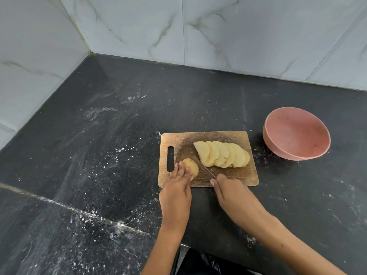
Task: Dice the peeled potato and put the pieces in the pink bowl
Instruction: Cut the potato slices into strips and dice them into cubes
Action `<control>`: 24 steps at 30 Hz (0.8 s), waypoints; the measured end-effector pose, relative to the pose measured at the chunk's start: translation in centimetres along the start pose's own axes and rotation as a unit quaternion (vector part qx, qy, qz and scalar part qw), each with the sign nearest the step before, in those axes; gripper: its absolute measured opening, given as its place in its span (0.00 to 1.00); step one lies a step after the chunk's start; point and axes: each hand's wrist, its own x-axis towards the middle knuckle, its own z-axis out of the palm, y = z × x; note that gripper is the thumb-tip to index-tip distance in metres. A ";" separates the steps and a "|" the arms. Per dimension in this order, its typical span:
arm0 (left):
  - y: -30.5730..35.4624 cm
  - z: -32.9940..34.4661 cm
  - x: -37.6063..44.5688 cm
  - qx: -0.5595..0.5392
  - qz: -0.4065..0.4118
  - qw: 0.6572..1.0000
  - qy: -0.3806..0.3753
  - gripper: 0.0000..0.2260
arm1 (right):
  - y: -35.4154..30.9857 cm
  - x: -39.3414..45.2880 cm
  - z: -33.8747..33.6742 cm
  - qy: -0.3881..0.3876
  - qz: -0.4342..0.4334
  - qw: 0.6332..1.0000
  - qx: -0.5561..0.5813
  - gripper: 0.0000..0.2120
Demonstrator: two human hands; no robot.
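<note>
On the wooden cutting board (234, 175) lies a fanned row of peeled potato slices (224, 153), leaning to the right. A small uncut end of the potato (191, 165) sits at the board's front left. My left hand (176, 187) holds that end piece down, its fingers laid over the top. My right hand (230, 189) grips the handle of a knife (204, 168); the blade runs between the end piece and the slices. The pink bowl (296, 133) stands empty on the counter to the right of the board.
The black stone counter (119, 135) is dusted with white specks and smears. Marble-look tiled walls close the back and the left side. The counter's front edge runs near the bottom, below my arms.
</note>
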 end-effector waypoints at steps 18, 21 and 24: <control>-0.4 0.0 0.1 -0.043 -0.008 0.999 0.014 0.12 | -2.5 3.9 3.6 0.009 0.022 0.994 -0.103 0.07; -0.3 0.1 0.1 -0.039 -0.010 0.999 0.025 0.12 | -2.0 3.4 3.8 -0.001 0.024 0.995 -0.099 0.07; -0.3 0.1 0.0 -0.046 -0.028 0.998 0.033 0.11 | -0.5 2.2 4.1 -0.043 0.040 0.993 -0.099 0.07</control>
